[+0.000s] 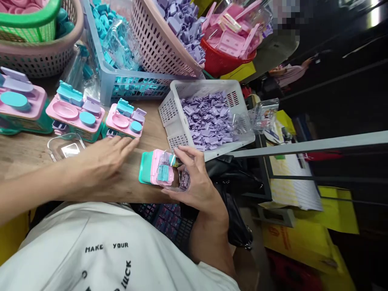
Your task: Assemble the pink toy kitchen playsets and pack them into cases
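My right hand grips a pink and teal toy sink unit with a clear plastic cover over its end, held just above the wooden table's near edge. My left hand reaches out flat over the table with its fingers stretched, the fingertips next to an assembled pink and teal toy sink. Two more assembled toy sinks stand in a row to the left of it. A clear plastic shell lies on the table under my left wrist.
A white basket of small purple parts sits right of the toys. Behind stand a blue basket of teal parts, a pink basket of purple parts, a red basket of pink parts. Yellow boxes lie on the floor at right.
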